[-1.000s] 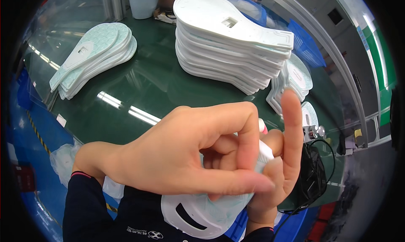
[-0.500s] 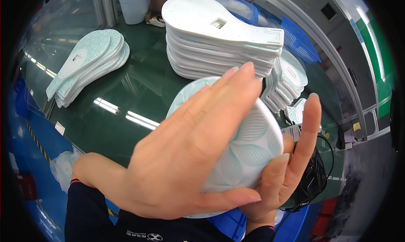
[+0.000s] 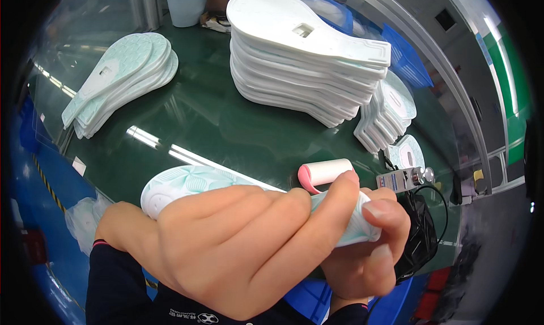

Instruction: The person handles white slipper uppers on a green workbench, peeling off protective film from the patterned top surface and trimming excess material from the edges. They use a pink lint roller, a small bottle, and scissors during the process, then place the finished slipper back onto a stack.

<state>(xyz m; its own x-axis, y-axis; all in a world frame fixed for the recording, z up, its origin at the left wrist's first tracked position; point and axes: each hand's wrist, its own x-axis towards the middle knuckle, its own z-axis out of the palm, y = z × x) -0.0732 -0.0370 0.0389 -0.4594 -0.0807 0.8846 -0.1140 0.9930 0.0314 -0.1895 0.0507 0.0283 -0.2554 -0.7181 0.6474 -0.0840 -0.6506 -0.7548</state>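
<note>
A white plastic paddle-shaped panel point(image 3: 181, 180) with a pale green leaf pattern is held low over the near side of the table, tilted with its rounded end to the left. My left hand point(image 3: 243, 245) lies across its front with fingers wrapped over it, hiding the middle. My right hand point(image 3: 362, 262) closes round the narrow end point(image 3: 365, 226) with fingers curled. Just beyond the fingers rests a white roll with a pink edge point(image 3: 328, 172), partly covered by my left fingers.
A tall stack of white paddle-shaped panels point(image 3: 306, 58) stands at the far middle. A smaller patterned stack point(image 3: 122, 81) lies far left, and others point(image 3: 388, 109) lie at the right. Beside them are a bottle with a metal top point(image 3: 405, 179), a black bag point(image 3: 419, 234) and blue baskets point(image 3: 405, 58).
The panel has turned from facing me, rounded edge up, to lying lower with its rounded end left. Both hands have turned with it; my right fingers have curled in. The roll has come into view.
</note>
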